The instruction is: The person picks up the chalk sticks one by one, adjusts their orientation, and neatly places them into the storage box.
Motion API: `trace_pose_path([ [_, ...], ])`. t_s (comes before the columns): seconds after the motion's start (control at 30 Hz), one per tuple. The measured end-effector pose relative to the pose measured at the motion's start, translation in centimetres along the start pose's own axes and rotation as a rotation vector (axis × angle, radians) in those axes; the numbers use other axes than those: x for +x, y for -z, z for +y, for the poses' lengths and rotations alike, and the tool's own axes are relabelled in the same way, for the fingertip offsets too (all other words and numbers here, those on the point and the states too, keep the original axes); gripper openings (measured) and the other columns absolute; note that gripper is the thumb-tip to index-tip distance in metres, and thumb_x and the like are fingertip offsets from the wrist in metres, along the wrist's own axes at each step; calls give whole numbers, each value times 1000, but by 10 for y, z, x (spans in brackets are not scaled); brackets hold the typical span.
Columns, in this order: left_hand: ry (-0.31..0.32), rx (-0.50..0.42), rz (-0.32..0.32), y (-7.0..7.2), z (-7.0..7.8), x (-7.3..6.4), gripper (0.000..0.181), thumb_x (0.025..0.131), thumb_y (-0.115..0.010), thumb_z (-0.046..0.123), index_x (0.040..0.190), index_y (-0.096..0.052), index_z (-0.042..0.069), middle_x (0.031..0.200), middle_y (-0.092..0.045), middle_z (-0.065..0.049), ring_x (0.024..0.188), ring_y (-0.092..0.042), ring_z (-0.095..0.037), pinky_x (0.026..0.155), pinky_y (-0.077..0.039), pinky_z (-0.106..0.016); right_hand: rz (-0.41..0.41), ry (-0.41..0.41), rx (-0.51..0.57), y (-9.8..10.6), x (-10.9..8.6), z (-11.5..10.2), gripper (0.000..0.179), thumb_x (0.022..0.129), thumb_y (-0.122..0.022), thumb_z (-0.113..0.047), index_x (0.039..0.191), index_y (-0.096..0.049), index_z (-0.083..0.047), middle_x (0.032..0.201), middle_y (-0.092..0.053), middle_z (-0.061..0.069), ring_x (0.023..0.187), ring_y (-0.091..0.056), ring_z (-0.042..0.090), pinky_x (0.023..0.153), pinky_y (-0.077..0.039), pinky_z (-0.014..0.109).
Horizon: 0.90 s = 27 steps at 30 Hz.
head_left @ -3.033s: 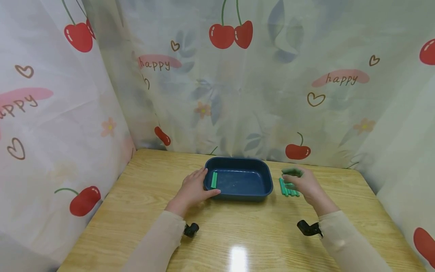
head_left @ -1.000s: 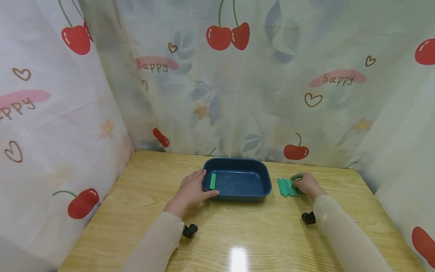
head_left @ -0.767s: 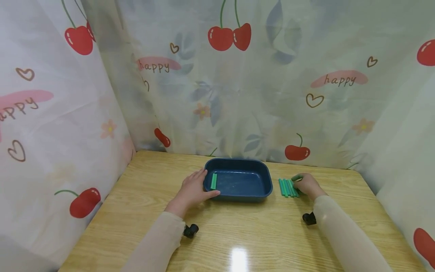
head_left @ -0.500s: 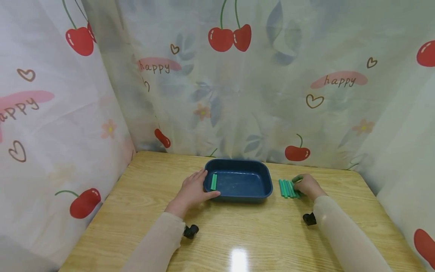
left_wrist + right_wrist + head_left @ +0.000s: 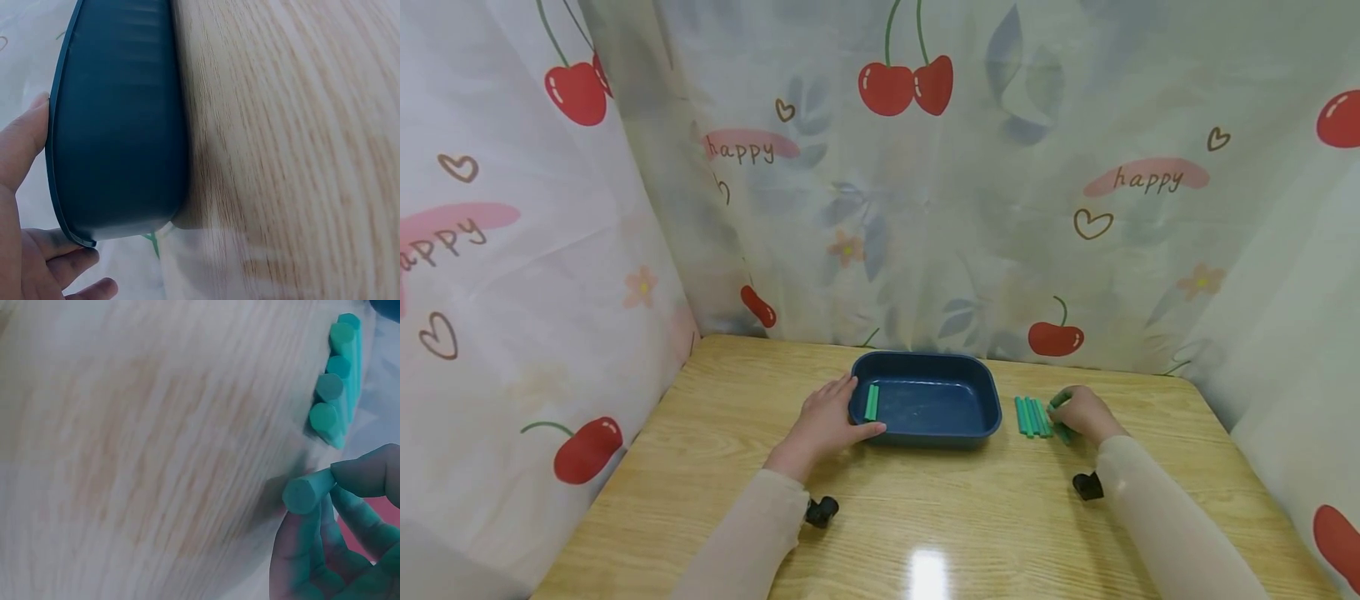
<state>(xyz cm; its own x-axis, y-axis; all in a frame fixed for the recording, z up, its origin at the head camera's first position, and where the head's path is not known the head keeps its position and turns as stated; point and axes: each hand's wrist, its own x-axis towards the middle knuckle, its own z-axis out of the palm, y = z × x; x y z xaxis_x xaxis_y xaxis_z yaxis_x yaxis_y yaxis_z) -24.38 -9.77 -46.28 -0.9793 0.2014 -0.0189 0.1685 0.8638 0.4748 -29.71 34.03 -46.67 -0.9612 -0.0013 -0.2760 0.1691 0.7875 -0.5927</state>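
A dark blue plastic tray [image 5: 932,400] stands near the back of the table. Two green chalk sticks [image 5: 872,402] lie side by side at its left end. My left hand [image 5: 826,421] holds that end, its thumb and fingers spread along the rim; the left wrist view shows fingertips around the rim of the tray [image 5: 119,125]. Right of the tray, a row of several chalk sticks [image 5: 1032,417] lies on the wood. My right hand [image 5: 1088,414] pinches one chalk stick [image 5: 306,494] between thumb and fingers, just apart from the row and close to the tabletop.
The light wooden table [image 5: 970,517] is enclosed by a printed cloth curtain [image 5: 917,208] with cherries and hearts, close behind the tray. A black wrist camera [image 5: 822,511] sits at the left sleeve, and another camera [image 5: 1087,486] at the right.
My right hand has come down from above the row and taken the rightmost chalk stick. It has drawn that stick slightly right, away from the others. My left hand stays on the tray.
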Motion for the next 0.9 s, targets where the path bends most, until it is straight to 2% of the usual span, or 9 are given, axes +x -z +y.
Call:
trace_pose_path([
  [0.2, -2, -5, -3, 0, 0, 0, 101, 84, -71, 63, 158, -29, 7, 163, -28, -10, 150, -23, -33, 121, -14, -54, -11, 2, 47, 5, -4, 4, 33, 93, -63, -11, 117, -60, 11, 92, -63, 15, 75, -59, 23, 66, -51, 34],
  [0.43, 0, -3, -6, 1, 1, 0, 102, 84, -70, 64, 158, -29, 7, 163, -28, -11, 150, -23, -32, 121, -14, -54, 13, 24, 134, 11, -12, 4, 41, 92, -62, -10, 127, -55, 13, 106, -65, 21, 85, -65, 24, 70, -56, 36],
  [0.9, 0, -6, -8, 3, 2, -1, 102, 84, -70, 64, 158, -29, 8, 163, -28, -10, 150, -22, -32, 121, -13, -54, 29, 50, 266, 23, -35, -20, 43, 96, -60, -13, 130, -51, 12, 118, -59, 24, 95, -62, 26, 79, -58, 38],
])
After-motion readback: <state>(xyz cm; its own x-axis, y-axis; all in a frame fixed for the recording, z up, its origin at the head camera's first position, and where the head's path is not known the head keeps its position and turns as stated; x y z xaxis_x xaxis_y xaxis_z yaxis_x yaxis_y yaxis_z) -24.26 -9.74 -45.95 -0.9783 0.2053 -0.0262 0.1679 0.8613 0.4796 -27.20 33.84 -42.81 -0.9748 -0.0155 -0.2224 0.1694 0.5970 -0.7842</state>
